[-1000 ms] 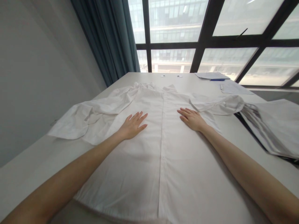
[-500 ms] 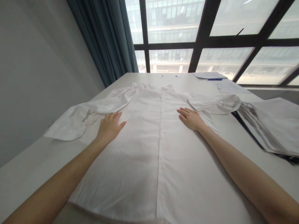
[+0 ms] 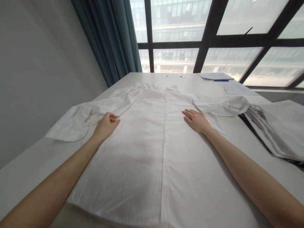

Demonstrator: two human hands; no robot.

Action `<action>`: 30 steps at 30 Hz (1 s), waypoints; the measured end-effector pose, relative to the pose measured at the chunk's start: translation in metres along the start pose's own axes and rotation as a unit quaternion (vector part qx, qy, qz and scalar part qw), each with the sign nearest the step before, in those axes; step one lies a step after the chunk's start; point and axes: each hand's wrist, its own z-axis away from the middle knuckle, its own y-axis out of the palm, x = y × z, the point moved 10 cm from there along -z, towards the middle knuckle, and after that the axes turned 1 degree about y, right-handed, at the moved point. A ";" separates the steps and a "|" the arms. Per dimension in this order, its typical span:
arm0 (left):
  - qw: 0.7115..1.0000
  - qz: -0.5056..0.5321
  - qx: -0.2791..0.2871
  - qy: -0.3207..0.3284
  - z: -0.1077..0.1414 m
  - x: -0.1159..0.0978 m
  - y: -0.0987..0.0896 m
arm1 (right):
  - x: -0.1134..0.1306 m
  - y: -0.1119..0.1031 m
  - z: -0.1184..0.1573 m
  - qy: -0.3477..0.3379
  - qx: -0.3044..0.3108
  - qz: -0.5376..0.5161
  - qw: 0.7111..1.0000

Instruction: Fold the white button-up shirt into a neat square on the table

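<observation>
Since half a second ago the left hand (image 3: pixel 106 125) has curled its fingers at the left side edge of the white shirt (image 3: pixel 140 148) (whether cloth is pinched there, I cannot tell), while the right hand (image 3: pixel 196 122) stays flat, fingers straight, on the other half. Spread on the table (image 3: pixel 237 133), the shirt lies between and beneath the hands, its long axis running away from the person, collar end toward the window (image 3: pixel 175 22). Its hem is partly cut off below, and the right forearm (image 3: pixel 232 161) hides some cloth.
</observation>
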 end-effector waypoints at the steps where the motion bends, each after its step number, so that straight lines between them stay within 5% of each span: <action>1: 1.000 0.000 -0.001 0.008 0.002 -0.004 0.000 | 0.000 0.000 0.000 0.000 0.000 0.000 1.000; 12: 0.976 -0.197 0.034 0.086 0.015 -0.035 0.002 | -0.001 0.001 0.000 0.001 0.007 0.002 1.000; 20: 0.923 -0.307 -0.051 0.225 0.047 -0.096 0.000 | 0.002 0.002 0.000 0.003 0.006 0.013 1.000; 26: 0.912 -0.203 0.124 0.334 0.073 -0.168 0.059 | 0.003 0.002 0.000 0.000 0.008 0.018 1.000; 30: 0.903 -0.179 0.129 0.368 0.073 -0.221 0.095 | 0.002 0.002 0.000 -0.001 0.007 0.020 1.000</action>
